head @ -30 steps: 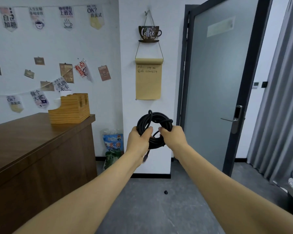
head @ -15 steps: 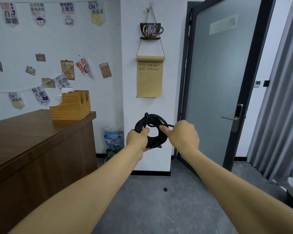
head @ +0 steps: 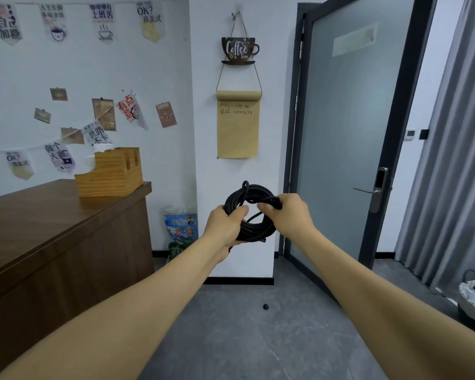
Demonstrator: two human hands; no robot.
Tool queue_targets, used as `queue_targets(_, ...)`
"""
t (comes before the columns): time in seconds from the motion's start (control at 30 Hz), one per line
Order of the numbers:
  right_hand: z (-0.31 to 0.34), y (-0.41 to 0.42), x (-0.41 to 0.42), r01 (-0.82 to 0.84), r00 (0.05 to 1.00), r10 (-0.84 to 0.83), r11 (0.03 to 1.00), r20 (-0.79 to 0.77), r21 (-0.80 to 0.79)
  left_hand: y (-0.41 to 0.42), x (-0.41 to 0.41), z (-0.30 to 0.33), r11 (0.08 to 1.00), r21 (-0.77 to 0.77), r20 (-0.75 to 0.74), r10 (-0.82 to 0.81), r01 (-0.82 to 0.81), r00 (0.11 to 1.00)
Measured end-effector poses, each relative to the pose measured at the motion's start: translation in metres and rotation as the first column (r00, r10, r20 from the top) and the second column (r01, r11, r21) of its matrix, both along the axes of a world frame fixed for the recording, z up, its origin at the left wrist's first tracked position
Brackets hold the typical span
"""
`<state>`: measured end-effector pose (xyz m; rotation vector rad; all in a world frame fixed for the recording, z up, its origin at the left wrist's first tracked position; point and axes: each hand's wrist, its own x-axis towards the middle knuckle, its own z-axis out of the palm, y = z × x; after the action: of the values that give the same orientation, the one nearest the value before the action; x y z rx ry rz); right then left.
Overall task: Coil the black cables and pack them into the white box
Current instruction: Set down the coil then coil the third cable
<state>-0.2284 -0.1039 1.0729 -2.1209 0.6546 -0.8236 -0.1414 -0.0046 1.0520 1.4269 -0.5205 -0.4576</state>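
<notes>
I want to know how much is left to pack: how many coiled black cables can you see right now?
1. A single black cable coil is held up in front of the wall, gripped by the left hand and right hand. Others may be out of view.

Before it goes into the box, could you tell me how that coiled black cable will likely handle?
Probably springy: one loop of the black cable coil stands proud on top. Likely to unwind if released, since the left hand and right hand both grip it.
</notes>
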Motion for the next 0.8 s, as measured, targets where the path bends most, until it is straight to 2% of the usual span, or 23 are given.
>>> queue_targets(0.13,-0.004,-0.005,0.003,-0.078,0.992,0.053,0.972,0.119,0.221,0.002,0.005,0.000,1.000,0.014,0.039,0.012,-0.012,0.999)
queue_targets(0.23,-0.011,-0.008,0.003,-0.195,0.961,0.094,0.897,0.260,0.396,-0.001,0.008,-0.001,0.999,0.030,0.097,0.040,-0.043,0.994)
queue_targets(0.3,-0.014,-0.009,0.001,-0.296,0.928,0.137,0.839,0.348,0.458,-0.002,0.008,-0.002,0.997,0.030,0.132,0.060,-0.065,0.989)
queue_targets(0.43,-0.012,-0.002,0.001,-0.426,0.869,0.170,0.737,0.465,0.525,-0.004,0.007,0.002,0.998,0.008,0.107,0.063,-0.064,0.992)
queue_targets(0.5,-0.008,-0.003,0.001,-0.441,0.866,0.172,0.707,0.470,0.554,-0.005,0.007,0.002,0.998,-0.001,0.082,0.061,-0.061,0.995)
queue_targets(0.8,-0.001,-0.010,-0.004,-0.462,0.873,0.240,0.684,0.424,0.565,-0.002,0.012,0.008,0.997,0.005,0.175,0.080,-0.083,0.981)
